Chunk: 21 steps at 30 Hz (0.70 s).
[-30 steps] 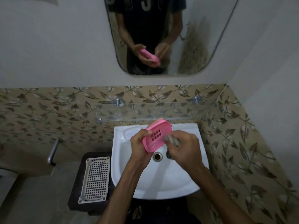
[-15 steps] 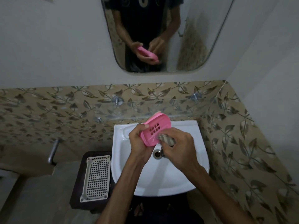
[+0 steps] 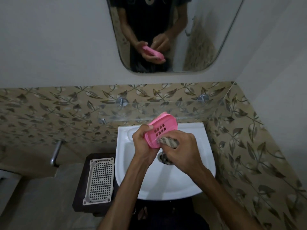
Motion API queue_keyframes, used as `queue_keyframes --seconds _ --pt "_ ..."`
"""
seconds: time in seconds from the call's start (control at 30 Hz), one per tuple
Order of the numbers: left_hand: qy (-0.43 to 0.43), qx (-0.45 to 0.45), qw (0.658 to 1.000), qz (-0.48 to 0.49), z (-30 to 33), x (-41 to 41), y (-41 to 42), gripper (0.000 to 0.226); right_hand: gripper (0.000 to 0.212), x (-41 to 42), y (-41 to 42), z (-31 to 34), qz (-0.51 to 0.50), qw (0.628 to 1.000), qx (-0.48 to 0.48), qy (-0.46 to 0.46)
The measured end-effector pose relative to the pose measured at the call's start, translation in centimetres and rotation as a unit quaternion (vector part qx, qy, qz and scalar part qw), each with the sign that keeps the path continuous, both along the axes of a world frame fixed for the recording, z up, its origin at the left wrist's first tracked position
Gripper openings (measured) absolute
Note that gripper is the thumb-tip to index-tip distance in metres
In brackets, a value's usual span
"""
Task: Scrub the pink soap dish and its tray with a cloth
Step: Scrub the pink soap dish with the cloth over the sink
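Between the earlier frames and now, we have drawn the cloth down the pink soap dish, from beside its block of slots to its near lower edge, while the dish has tipped a little further back toward the wall. Our left hand grips the dish by its left edge, fingers curled round it, and holds it tilted over the white sink with the slotted face toward us. Our right hand is bunched tight round the striped cloth, pressing it against the lower rim of the dish; a loose end of the cloth hangs toward the drain.

We judge that the slotted face has had 1 pass and the stroke is ending at the rim, so scrubbing of the dish is under way but not finished. Left of the sink, a pale grid tray lies on a dark stand, well apart from both hands and apparently not yet scrubbed.
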State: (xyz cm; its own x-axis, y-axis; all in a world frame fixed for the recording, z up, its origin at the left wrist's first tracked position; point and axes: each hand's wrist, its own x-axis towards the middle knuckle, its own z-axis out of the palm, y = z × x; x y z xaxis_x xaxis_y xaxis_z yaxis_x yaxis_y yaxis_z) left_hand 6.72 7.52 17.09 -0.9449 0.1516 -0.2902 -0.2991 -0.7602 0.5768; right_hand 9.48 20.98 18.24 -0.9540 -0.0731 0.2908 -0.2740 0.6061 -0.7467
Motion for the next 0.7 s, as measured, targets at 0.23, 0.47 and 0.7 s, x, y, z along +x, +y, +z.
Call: queue_keyframes --seconds 0.23,0.47,0.7 --pt "-0.001 -0.012 1.0 -0.002 -0.2 -0.2 0.1 0.034 0.007 0.1 0.2 0.1 0.011 1.0 -0.009 0.0" --pt "0.008 -0.004 1.0 0.001 0.0 -0.2 0.1 0.032 0.01 0.1 -0.1 0.2 0.004 1.0 0.005 0.023" --pt "0.002 0.005 1.0 0.008 0.1 -0.2 0.3 0.031 0.008 0.0 -0.4 0.0 -0.033 0.998 0.004 0.044"
